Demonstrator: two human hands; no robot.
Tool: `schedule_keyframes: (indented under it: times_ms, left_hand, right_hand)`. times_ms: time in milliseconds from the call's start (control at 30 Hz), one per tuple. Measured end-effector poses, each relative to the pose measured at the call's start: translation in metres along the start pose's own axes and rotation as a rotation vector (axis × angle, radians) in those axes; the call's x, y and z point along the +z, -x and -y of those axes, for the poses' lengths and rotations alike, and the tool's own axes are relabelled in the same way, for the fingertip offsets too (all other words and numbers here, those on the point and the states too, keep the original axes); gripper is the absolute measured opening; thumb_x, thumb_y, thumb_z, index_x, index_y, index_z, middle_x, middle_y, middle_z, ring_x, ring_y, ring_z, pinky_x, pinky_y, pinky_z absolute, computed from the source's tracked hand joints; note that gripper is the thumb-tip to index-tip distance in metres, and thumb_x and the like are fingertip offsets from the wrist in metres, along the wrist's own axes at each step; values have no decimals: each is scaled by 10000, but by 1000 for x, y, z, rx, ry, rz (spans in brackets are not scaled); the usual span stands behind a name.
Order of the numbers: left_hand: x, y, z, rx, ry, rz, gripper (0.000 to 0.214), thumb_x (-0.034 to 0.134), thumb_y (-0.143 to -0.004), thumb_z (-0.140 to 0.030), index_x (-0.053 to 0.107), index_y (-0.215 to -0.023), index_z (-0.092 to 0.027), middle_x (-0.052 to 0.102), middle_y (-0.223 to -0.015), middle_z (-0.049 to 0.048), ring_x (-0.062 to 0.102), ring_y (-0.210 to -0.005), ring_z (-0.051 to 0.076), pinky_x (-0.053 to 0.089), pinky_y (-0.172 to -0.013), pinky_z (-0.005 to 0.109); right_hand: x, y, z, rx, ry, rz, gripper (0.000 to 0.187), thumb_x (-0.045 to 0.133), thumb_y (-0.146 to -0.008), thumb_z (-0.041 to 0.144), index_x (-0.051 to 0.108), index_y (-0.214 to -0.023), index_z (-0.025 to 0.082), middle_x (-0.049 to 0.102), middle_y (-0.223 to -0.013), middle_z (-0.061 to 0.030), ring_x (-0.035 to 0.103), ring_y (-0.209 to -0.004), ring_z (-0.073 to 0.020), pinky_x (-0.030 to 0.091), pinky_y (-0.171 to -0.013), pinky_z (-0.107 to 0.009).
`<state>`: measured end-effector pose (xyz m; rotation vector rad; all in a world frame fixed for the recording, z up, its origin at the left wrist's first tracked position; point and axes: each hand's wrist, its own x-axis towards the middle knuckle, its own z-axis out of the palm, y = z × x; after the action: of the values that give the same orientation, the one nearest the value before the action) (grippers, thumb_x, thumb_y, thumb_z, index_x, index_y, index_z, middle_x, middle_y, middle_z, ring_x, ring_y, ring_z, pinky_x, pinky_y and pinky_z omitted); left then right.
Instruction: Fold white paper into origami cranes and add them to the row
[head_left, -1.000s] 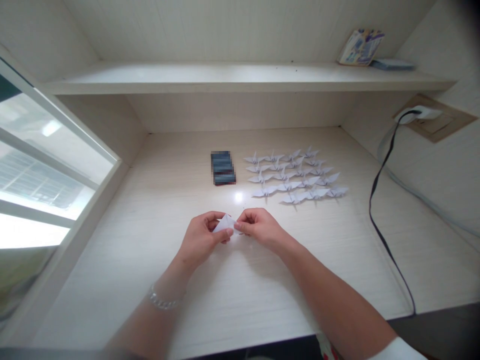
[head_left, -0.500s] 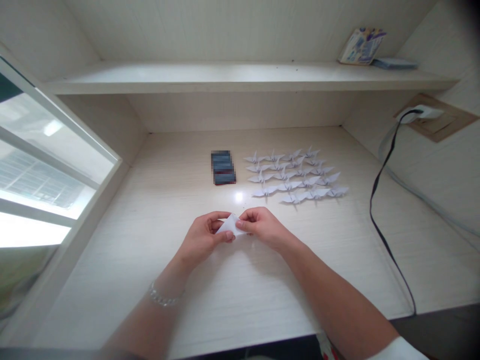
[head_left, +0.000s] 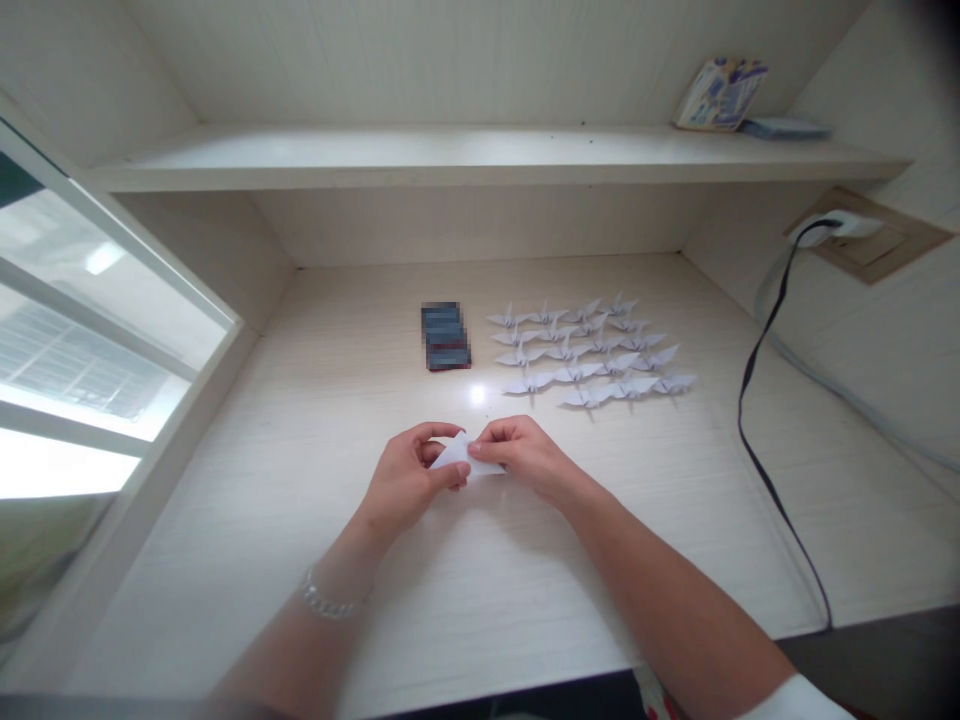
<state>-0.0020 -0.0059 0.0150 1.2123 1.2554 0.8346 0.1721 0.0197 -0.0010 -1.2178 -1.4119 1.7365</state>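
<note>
Held low over the desk, a folded piece of white paper (head_left: 469, 456) forms a pointed shape between my hands. My left hand (head_left: 409, 477) pinches its left side, and my right hand (head_left: 521, 455) grips its right side with the fingertips. The hands nearly meet at the paper and hide part of it. Several white origami cranes (head_left: 589, 352) stand in loose rows beyond my right hand, out of reach of my fingers. A pixelated dark blue stack (head_left: 445, 336) lies to their left; its details cannot be made out.
The pale wood-grain desk (head_left: 300, 420) is backed by a shelf (head_left: 480, 158) holding a printed booklet (head_left: 720, 94). A black cable (head_left: 765, 400) runs from a wall socket (head_left: 844, 228) across the right side. A window (head_left: 97, 340) lies to the left.
The paper now spreads wider toward the right, its fold opened out between my fingers. My right hand has shifted slightly right. The cranes and dark stack have not moved.
</note>
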Motion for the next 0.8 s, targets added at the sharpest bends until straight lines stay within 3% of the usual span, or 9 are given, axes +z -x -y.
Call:
schedule_keyframes:
  times_ms: [133, 367, 800]
  left_hand:
    - [0, 1, -1, -9, -31, 10, 407, 681, -652, -187, 565, -1041, -154, 635, -574, -9, 598, -550, 144, 467, -573, 262]
    - [0, 4, -3, 6, -40, 47, 424, 675, -660, -175, 547, -1064, -170, 630, -577, -16, 604, -561, 145, 454, -575, 261]
    - [5, 7, -7, 7, -36, 79, 447, 678, -635, -154, 555, -1064, -174, 558, -544, -58, 513, -508, 101, 386, -506, 210]
  right_hand:
    - [2, 1, 2, -90, 25, -9, 161, 634, -718, 316, 657, -703, 157, 619, -673, -10, 514, -613, -121, 364, -587, -251]
    - [4, 2, 3, -89, -121, 10, 130, 669, -688, 282, 649, -699, 153, 631, -668, -12, 554, -629, -134, 403, -626, -269]
    - [1, 4, 8, -79, -91, -9, 116, 669, -672, 260, 651, -690, 147, 550, -603, 16, 457, -561, -100, 342, -546, -245]
